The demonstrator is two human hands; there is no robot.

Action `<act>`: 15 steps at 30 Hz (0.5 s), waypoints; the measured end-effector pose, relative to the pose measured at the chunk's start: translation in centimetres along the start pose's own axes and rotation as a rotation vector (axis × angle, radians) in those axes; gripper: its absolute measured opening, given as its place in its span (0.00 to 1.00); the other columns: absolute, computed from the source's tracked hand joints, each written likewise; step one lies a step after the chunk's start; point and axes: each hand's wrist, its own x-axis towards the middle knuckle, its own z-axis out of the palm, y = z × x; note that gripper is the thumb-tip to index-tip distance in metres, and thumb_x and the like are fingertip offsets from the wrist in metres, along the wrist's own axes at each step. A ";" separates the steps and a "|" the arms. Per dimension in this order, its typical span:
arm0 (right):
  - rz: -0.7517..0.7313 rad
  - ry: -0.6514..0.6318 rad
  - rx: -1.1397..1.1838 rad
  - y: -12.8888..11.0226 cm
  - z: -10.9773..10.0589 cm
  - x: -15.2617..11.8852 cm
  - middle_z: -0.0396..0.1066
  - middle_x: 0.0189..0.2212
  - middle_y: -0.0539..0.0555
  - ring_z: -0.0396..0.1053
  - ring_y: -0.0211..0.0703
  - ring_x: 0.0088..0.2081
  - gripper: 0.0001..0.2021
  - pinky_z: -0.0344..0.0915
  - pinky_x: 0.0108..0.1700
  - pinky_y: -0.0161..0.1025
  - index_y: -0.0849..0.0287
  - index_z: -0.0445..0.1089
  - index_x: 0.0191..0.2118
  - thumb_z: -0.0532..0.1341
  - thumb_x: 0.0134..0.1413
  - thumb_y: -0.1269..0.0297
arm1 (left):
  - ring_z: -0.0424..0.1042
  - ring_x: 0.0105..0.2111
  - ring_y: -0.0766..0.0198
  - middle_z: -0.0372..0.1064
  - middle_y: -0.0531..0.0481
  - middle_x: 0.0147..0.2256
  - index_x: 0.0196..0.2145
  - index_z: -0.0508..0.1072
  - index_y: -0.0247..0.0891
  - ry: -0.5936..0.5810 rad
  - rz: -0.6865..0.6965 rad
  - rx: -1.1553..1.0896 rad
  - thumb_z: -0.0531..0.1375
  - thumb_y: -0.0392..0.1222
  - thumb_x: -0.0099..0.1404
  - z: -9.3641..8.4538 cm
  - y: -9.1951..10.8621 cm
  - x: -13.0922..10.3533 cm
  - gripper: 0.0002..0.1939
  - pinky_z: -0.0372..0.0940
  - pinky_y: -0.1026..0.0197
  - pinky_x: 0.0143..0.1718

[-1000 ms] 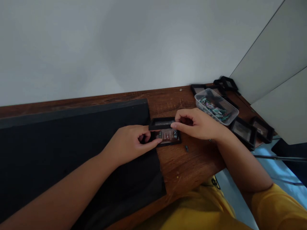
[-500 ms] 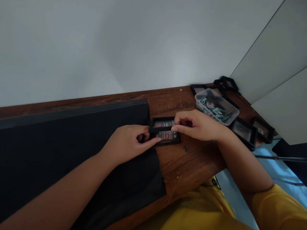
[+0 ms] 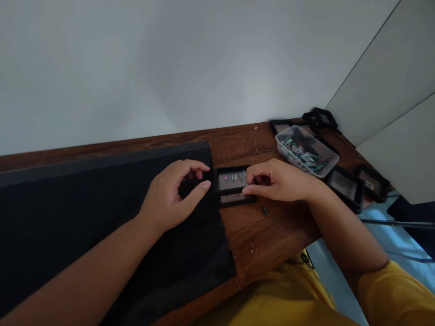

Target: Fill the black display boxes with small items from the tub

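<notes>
Compared with half a second ago, the left hand (image 3: 170,197) sits farther toward nine o'clock, off the frames, and the upper black frame (image 3: 231,181) covers more of the lower black frame (image 3: 233,198). Left thumb and fingers stand apart, holding nothing — the right hand (image 3: 282,182) pinches the upper frame at its three-o'clock end. Both frames lie on the wooden tabletop (image 3: 275,242), with a dark mat (image 3: 71,206) at nine o'clock, a small dark piece (image 3: 265,210) at four, and a clear tub (image 3: 295,160) of greenish pieces (image 3: 307,156) toward two.
</notes>
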 end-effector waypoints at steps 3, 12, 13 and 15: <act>0.002 -0.021 -0.014 0.1 0.0 0.0 0.64 0.23 0.45 0.59 0.34 0.26 0.14 0.51 0.33 0.36 0.58 0.68 0.31 0.66 0.66 0.57 | 0.73 0.55 0.46 0.75 0.42 0.54 0.60 0.70 0.43 -0.058 0.059 0.039 0.59 0.58 0.70 0.6 -0.1 -0.1 0.27 0.69 0.44 0.57; 0.078 -0.079 -0.107 -0.1 0.3 0.1 0.66 0.24 0.45 0.60 0.35 0.28 0.14 0.50 0.34 0.36 0.59 0.68 0.31 0.68 0.64 0.59 | 0.57 0.70 0.34 0.63 0.37 0.69 0.72 0.57 0.42 -0.274 -0.014 0.115 0.60 0.69 0.65 1.6 -0.4 -0.4 0.46 0.55 0.30 0.69; 0.085 -0.083 -0.115 -0.1 0.3 0.1 0.67 0.25 0.46 0.60 0.35 0.28 0.14 0.49 0.34 0.36 0.58 0.67 0.31 0.68 0.64 0.58 | 0.57 0.71 0.34 0.63 0.36 0.69 0.72 0.57 0.42 -0.277 -0.018 0.113 0.61 0.68 0.65 1.6 -0.4 -0.4 0.46 0.54 0.30 0.69; 0.100 -0.096 -0.130 -0.2 0.4 0.1 0.67 0.25 0.46 0.60 0.35 0.28 0.15 0.49 0.34 0.36 0.58 0.67 0.30 0.68 0.63 0.57 | 0.57 0.70 0.34 0.63 0.36 0.69 0.72 0.57 0.42 -0.271 -0.021 0.108 0.62 0.68 0.64 1.6 -0.3 -0.4 0.47 0.53 0.29 0.69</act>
